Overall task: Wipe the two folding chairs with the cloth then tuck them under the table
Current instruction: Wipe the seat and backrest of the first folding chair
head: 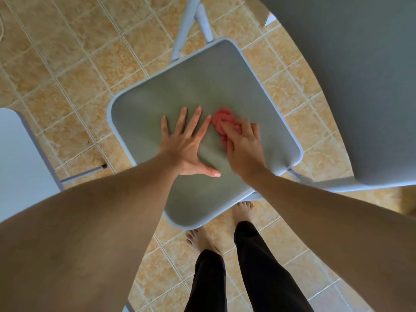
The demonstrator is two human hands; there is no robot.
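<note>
Left hand (pixel 186 145) lies flat on the folding chair seat (pixel 180 86), fingers spread, holding nothing. Just beside it, the right hand (pixel 244 149) bunches the red cloth (pixel 221 119) against mid-seat. Most of the bare seat lies ahead and left of the cloth, so we judge the right hand sweeps there. The table (pixel 349 75) is to the right and the second chair (pixel 20 154) at far left.

Chair seat (pixel 180 86) is showing a plain, unpatterned grey-green with a pale blue-grey rim, and the tubing (pixel 186 28) is showing the same pale blue-grey. Cloth (pixel 221 119) is reading as coral pink, its folds showing darker red. Floor tiles (pixel 78 75) are showing mottled tan-orange in a grid of pale grout lines; trousers (pixel 265 266) are showing plain black.
</note>
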